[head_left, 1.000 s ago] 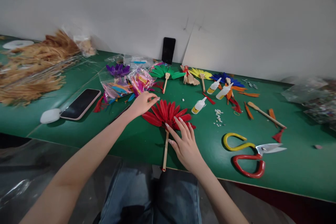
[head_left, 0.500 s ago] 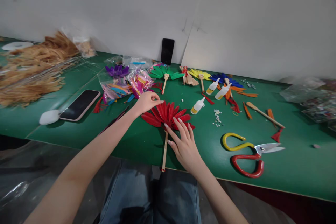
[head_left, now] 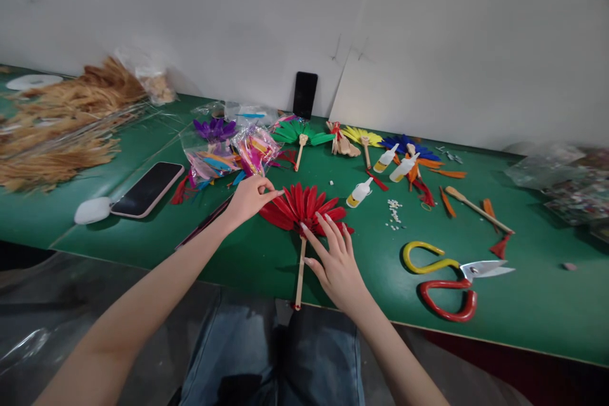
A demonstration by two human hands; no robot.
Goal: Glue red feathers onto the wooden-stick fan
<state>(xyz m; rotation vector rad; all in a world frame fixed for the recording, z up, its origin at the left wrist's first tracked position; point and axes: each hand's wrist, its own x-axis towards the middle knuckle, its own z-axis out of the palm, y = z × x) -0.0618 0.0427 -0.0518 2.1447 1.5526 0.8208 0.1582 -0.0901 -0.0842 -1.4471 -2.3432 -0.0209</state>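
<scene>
A red feather fan [head_left: 301, 207] on a wooden stick [head_left: 299, 274] lies on the green table [head_left: 247, 254] near its front edge. My right hand [head_left: 335, 262] rests flat on the fan's lower right part, fingers spread, holding it down. My left hand [head_left: 250, 196] is at the fan's upper left edge, its fingertips pinched on the tip of a red feather.
Scissors [head_left: 447, 279] with one yellow and one red handle lie at the right. Small glue bottles [head_left: 359, 192], white beads [head_left: 394, 212], other coloured fans [head_left: 301, 131], bags of feathers [head_left: 238, 155], a phone [head_left: 147, 189] and a white mouse [head_left: 92, 210] lie around. Straw-coloured feathers [head_left: 61, 127] are piled at the left.
My left hand slid a little down and left along the fan's upper left edge. My right hand stayed pressed on the fan.
</scene>
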